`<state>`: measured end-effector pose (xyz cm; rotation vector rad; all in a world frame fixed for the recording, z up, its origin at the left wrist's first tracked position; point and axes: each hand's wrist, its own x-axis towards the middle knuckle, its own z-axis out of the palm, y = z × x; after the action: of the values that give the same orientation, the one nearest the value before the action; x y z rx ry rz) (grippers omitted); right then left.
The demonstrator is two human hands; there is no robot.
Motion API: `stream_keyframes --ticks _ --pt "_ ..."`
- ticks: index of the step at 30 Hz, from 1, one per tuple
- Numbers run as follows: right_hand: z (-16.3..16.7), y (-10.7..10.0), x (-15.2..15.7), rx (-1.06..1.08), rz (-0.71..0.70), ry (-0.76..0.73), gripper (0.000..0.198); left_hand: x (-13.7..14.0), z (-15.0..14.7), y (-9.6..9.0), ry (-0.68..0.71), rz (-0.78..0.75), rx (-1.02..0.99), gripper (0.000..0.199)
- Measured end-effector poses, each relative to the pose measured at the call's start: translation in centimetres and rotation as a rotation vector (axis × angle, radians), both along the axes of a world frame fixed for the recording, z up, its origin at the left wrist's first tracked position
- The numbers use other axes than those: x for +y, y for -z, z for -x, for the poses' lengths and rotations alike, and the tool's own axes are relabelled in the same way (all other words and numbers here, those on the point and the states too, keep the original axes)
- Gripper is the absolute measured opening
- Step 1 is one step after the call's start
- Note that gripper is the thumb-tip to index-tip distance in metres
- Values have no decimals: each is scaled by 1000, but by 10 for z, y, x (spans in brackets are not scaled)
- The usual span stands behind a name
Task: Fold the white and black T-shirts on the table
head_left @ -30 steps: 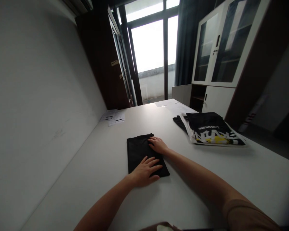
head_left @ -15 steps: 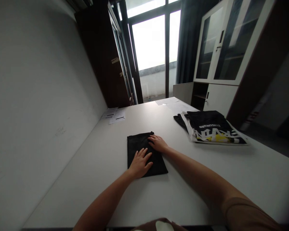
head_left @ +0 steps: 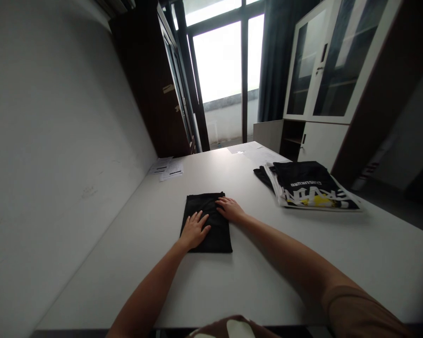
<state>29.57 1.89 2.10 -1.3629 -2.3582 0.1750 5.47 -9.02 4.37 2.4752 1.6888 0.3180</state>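
Observation:
A folded black cloth (head_left: pixel 213 237), probably a garment, lies flat on the white table (head_left: pixel 261 277) in front of me. My left hand (head_left: pixel 194 231) rests on its left part, fingers spread and palm down. Over its far right edge lies my right hand (head_left: pixel 230 209), also palm down with the fingers stretched out. Neither hand grips the cloth. Parts of its left and right edges are hidden under my hands.
At the right of the table is a stack of folded printed shirts (head_left: pixel 308 185), black and white. Paper sheets (head_left: pixel 171 170) lie by the wall at the far left, and more papers (head_left: pixel 254 152) at the far end. A glass-door cabinet (head_left: pixel 315 124) stands beyond.
My left hand has slid to the left, and the near end of the black cloth has swung left with it, so it lies straighter. The right hand has hardly moved.

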Motion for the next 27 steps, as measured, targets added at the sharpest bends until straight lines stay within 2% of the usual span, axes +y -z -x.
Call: stream_keyframes --ticks 12,27 --pt "2 2 -2 -11 7 -4 48 27 39 11 -195 -56 -10 56" --pt "3 1 -1 -10 10 -3 48 26 39 10 -138 -106 -38 54"
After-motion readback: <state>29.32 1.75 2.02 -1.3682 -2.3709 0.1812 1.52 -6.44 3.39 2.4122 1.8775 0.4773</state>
